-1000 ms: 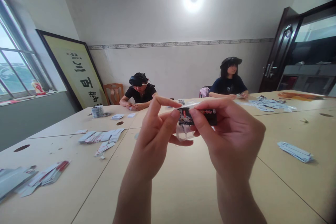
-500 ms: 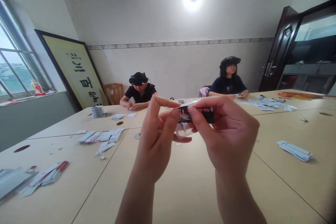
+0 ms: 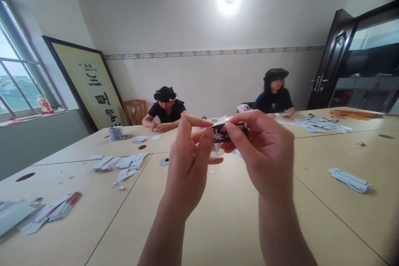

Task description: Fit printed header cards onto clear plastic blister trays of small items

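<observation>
Both hands are raised over the table, pinching a small black printed card [image 3: 218,134] with red and white markings. My left hand [image 3: 189,153] grips its left end between thumb and forefinger. Across the card's right half lies the thumb of my right hand [image 3: 264,149], its fingers curled behind. A clear plastic bag [image 3: 222,121] shows above the card and below it, among the fingers. Whether the card sits inside the bag or against it I cannot tell.
Loose stacks of white slips [image 3: 120,162] lie left on the table [image 3: 218,224], near silvery packets [image 3: 18,216]. Another bundle of slips [image 3: 349,179] is on the right. Two people sit across, a pile of cards [image 3: 321,124] before the right one. A round stack [image 3: 116,133] stands far left.
My right hand has shifted a little left, closer to my left hand, and the card's right end with it. Both hands keep their pinch. The person at right has turned slightly.
</observation>
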### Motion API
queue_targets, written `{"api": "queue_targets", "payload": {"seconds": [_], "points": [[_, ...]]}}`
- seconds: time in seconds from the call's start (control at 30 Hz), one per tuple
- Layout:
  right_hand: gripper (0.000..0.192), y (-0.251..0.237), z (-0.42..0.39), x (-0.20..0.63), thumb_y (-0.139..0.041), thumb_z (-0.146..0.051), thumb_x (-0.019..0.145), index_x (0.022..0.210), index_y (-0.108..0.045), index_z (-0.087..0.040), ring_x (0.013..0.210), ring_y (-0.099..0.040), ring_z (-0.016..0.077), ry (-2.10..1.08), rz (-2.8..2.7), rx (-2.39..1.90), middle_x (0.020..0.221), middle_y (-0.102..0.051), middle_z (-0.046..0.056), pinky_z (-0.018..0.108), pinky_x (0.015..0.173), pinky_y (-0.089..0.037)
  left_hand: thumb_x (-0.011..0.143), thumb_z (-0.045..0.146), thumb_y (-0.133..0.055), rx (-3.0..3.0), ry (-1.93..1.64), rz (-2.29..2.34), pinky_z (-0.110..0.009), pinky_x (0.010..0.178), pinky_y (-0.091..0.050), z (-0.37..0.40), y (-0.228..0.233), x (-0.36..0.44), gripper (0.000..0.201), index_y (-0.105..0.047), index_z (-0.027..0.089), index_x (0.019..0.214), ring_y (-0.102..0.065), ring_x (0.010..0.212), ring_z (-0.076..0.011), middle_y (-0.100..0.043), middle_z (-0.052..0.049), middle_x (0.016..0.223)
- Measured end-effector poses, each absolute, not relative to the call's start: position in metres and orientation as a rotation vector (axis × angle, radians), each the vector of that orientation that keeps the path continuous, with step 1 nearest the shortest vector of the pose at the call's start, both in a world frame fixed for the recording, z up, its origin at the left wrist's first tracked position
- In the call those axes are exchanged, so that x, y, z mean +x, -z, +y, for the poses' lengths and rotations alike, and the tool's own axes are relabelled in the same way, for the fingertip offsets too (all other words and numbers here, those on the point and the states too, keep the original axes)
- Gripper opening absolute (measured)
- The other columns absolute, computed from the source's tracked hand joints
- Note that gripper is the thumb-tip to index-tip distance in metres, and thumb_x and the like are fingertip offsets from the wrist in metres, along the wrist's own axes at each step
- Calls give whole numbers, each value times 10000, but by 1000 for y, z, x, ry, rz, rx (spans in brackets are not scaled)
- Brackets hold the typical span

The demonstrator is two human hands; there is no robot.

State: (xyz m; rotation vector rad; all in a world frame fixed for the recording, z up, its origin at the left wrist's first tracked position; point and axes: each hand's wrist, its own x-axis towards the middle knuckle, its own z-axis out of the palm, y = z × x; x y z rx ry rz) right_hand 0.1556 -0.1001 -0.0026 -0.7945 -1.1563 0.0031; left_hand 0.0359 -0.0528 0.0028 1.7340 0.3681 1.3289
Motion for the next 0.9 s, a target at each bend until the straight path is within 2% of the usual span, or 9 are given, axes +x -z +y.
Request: {"api": "queue_targets", "payload": {"seconds": [0.2, 0.4, 0.57, 0.67, 0.9], "points": [[110, 5, -95, 163, -702, -306, 900, 879, -717, -199, 608, -709, 132, -33, -1178, -804, 778, -734, 1, 216, 526, -617, 983, 403, -591, 1813, -1312, 364, -217, 585, -632, -47, -2, 34, 184, -508, 242, 1015, -687, 731, -147, -650, 5, 794], [136, 5, -97, 162, -676, -337, 917, 892, -705, -206, 721, -732, 160, 28, -1202, -912, 807, -740, 13, 222, 544, -595, 993, 407, -576, 1852, -1322, 372, -191, 599, -635, -44, 0, 34, 179, -502, 246, 1011, -668, 717, -120, -644, 19, 773], [189, 2, -100, 164, -663, -350, 924, 1069, -676, -228, 629, -699, 156, 213, -1194, -1049, 683, -710, -16, 258, 556, -580, 1000, 414, -555, 1898, -1348, 358, -188, 572, -637, -41, 2, 34, 179, -492, 247, 1013, -679, 752, -126, -651, 14, 789], [188, 1, -100, 169, -682, -376, 909, 1027, -679, -231, 612, -698, 147, 227, -1157, -1051, 715, -725, -11, 241, 527, -571, 991, 408, -572, 1876, -1407, 341, -188, 535, -634, -37, 2, 32, 175, -504, 248, 1001, -690, 727, -130, -642, 21, 765], [286, 0, -106, 168, -810, -456, 789, 860, -680, -211, 593, -691, 141, 28, -1127, -947, 688, -713, -5, 215, 494, -576, 975, 396, -595, 1845, -1392, 285, -212, 521, -644, -33, -2, 26, 182, -505, 238, 997, -739, 759, -164, -665, 9, 794]]}}
